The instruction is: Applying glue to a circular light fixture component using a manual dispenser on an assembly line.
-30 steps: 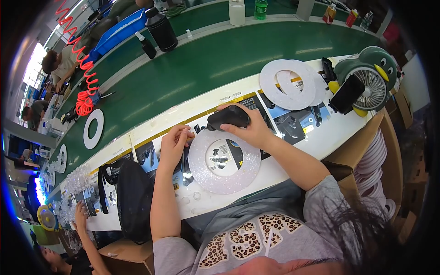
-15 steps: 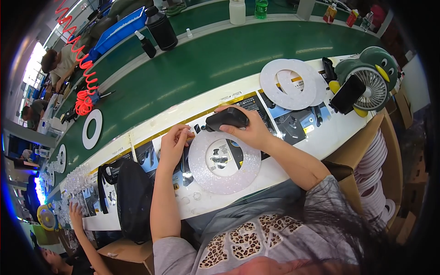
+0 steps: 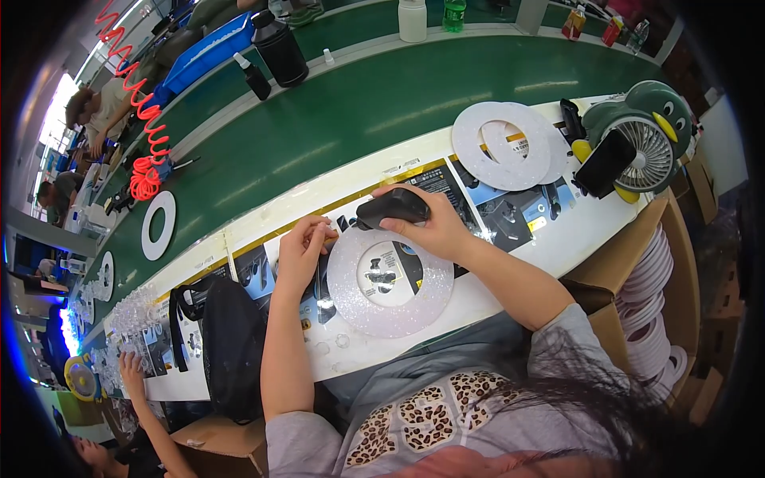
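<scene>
Centrally, a white speckled ring (image 3: 390, 315) lies flat on the worktable (image 3: 546, 253), likely for steadiness. Right hand (image 3: 442, 227) wraps a black handheld tool (image 3: 394, 208), narrow end turned left by the ring's far rim, seemingly for aim. Left hand (image 3: 305, 245) bunched near the far-left rim; can't tell if anything is pinched. Farther right, two overlapping rings (image 3: 472, 155); then a phone (image 3: 607, 163) leaning on a fan (image 3: 644, 155), apparently its stand.
</scene>
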The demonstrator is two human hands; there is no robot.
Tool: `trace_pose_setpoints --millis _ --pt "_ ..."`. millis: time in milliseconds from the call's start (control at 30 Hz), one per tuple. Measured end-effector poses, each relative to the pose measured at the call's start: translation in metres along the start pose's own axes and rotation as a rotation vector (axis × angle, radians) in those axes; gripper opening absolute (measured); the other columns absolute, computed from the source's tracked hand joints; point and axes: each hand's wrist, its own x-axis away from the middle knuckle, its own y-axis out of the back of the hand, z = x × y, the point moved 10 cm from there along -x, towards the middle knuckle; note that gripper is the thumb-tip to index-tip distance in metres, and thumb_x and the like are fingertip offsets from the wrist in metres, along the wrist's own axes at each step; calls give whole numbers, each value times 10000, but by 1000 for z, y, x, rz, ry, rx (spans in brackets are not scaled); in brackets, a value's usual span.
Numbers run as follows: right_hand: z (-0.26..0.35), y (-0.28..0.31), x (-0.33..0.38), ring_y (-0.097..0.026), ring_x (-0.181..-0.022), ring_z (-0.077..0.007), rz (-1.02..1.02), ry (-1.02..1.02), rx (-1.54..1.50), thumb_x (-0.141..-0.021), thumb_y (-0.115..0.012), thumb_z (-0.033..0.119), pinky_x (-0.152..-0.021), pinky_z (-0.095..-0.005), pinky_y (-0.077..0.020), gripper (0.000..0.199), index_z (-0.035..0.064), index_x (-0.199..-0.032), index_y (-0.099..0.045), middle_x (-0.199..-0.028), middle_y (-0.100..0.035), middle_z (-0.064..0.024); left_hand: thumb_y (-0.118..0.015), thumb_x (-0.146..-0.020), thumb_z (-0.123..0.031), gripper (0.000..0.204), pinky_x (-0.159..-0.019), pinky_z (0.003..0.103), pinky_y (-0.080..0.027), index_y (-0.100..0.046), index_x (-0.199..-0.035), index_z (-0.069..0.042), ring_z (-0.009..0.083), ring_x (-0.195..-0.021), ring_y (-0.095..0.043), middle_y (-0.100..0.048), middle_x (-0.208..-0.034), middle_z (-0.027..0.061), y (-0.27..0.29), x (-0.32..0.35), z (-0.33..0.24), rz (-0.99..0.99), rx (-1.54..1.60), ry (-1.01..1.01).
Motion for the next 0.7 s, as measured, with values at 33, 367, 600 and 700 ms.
trace_pose_setpoints --millis 33,367,600,700 --pt "-1 0 0 -621 -942 -123 0 -1 -1 -815 -716 143 -851 -257 -470 390 56 -1172 -585 -1022 -671 -82 -502 -953 -126 185 -595 202 -466 -599 -1023 15 97 -744 -619 -669 -836 69 0 0 0 0 0 0" --pt "-2 -2 -1 -623 -943 -126 13 -4 -2 -818 -714 147 -851 -260 -471 388 53 -1171 -585 -1025 -671 -86 -505 -951 -122 184 -594 203 -465 -602 -1023 17 93 -728 -609 -671 -838 71 1 1 -1 -7 -3 8" --pt "1 0 0 -625 -949 -129 5 1 -2 -818 -715 147 -855 -262 -472 386 52 -1169 -585 -1029 -671 -89 -504 -949 -117 179 -600 204 -468 -599 -1028 13 98 -750 -618 -669 -846 70 0 1 -1 0 -8 8" --pt "1 1 0 -626 -951 -130 -3 5 4 -816 -715 144 -857 -264 -473 386 51 -1168 -585 -1027 -672 -90 -504 -948 -115 176 -602 204 -469 -599 -1025 12 99 -757 -622 -668 -844 67 0 1 -2 -2 -11 12"
